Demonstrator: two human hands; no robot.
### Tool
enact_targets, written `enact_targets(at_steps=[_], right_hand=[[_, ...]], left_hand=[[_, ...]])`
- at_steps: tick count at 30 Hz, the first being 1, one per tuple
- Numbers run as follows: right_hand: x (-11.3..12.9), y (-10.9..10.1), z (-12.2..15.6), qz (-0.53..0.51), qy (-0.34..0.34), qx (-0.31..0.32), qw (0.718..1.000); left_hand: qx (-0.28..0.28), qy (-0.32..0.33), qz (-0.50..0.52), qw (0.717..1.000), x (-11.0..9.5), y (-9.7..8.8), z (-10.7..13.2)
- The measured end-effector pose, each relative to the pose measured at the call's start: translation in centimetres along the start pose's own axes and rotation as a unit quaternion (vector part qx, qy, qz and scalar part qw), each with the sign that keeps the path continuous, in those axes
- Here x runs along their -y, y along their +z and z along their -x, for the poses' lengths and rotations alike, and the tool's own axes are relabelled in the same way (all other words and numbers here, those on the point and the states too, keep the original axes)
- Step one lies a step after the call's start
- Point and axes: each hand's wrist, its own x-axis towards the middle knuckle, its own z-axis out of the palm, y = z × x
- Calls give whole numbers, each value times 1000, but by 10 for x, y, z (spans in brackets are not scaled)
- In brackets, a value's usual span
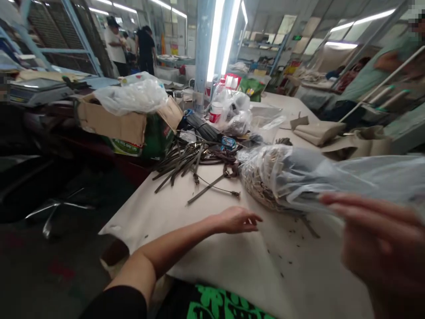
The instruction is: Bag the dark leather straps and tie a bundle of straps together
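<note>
My left hand (237,220) hovers over the pale table cover, with its fingers loosely bent, somewhat apart and holding nothing. To its right lies a clear plastic bag (299,173), filled with a bundle of tan, strap-like pieces (265,177). The bag's loose end stretches off to the right edge. Close to the camera, my blurred right hand (381,235) reaches across in front of the bag with its fingers stretched out. Whether its fingertips touch the plastic I cannot tell. Beyond my left hand, a dark strap with metal fittings (207,188) and a thin cord (217,187) lie on the table.
A heap of dark straps (186,159) spreads behind. A cardboard box (113,122) with plastic on top stands at the left. A paper cup (215,112), a pillar (205,53) and folded beige material (318,132) are farther back. Several people stand in the background.
</note>
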Motion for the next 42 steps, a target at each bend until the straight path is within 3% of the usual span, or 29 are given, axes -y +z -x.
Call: enact_targets(at_steps=[3,7,11,14,18,21,23,26,32,37,42], right_hand=[[14,77,34,17,-37,47,998],[-33,175,53,91,70,137,984],[-86,247,29,136,65,250,956],[-101,276,1,137,57,314,938],[-99,280,-13,156,38,335,928],[-94,276,-4,192,5,308,932],[-91,274,6,203,-9,287,936],[-86,271,19,183,-18,249,951],[-82,263,56,78,-35,132,988],[-92,260,84,78,9,16,997],[-95,258,86,89,8,-13,996]], left_hand=[[-75,-5,-26,997,15,0,52],[-215,-87,60,971,31,-10,101],[-334,-136,158,919,35,-23,123],[-396,-138,136,898,40,-45,133],[-472,-163,106,860,66,-99,146],[-500,-231,-9,834,90,-147,144],[-478,-301,-115,817,102,-174,132],[-420,-407,-201,786,113,-199,102],[-354,-511,-204,756,137,-220,57],[-352,-520,-201,752,150,-221,49],[-351,-522,-214,747,154,-216,50]])
